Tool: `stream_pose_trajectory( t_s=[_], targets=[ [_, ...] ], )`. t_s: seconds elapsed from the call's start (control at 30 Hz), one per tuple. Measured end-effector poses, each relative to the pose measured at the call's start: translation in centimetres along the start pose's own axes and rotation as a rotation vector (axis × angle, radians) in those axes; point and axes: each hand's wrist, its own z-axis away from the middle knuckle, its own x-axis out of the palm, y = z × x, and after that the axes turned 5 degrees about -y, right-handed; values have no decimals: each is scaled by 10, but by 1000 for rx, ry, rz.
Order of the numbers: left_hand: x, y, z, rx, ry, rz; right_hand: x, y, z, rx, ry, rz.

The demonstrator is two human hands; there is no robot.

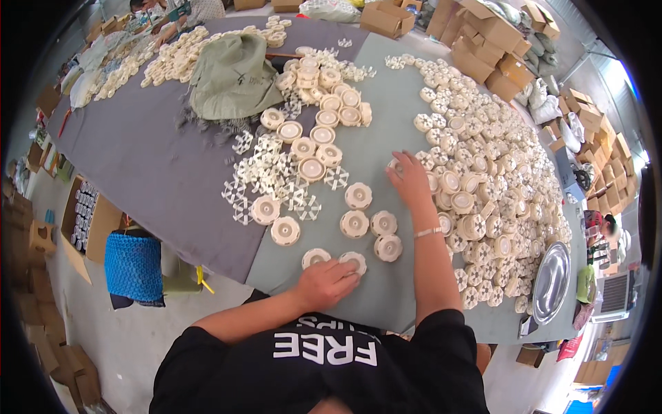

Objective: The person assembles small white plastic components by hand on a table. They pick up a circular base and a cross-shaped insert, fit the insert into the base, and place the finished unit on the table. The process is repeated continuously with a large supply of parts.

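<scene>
Near the table's front edge, my left hand [325, 283] has its fingers closed on a cream plastic disc [353, 263] with a scalloped rim. A second such disc [315, 258] lies beside it. Farther forward, my right hand [409, 181] pinches a small pale round part [395, 165], mostly covered by the fingers, at the left edge of a large pile of cream round parts [476, 186]. Between the hands several loose scalloped discs [354, 223] lie on the grey-green cloth. White star-shaped plastic pieces [272, 165] are heaped left of them, with more cream discs [311, 168] behind.
A green sack [234, 77] slumps on the table at the far left. An oval metal tray [552, 283] rests at the right edge. A box of dark-and-white parts [84, 215] and a blue-covered stool [134, 266] stand left. Another person [196, 10] works at the far left.
</scene>
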Motion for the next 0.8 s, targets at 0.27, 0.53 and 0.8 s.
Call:
stream_pose_trajectory(
  t_s=[0.27, 0.53, 0.8],
  targets=[
    [-45, -12, 32, -492, -46, -16, -20, -72, 41, 93, -423, -285],
    [-40, -15, 33, -559, -207, 73, -45, -53, 80, 3, -295, -301],
    [-64, -42, 53, -829, 273, 622, -80, -99, 194, 150, -180, -243]
  ],
)
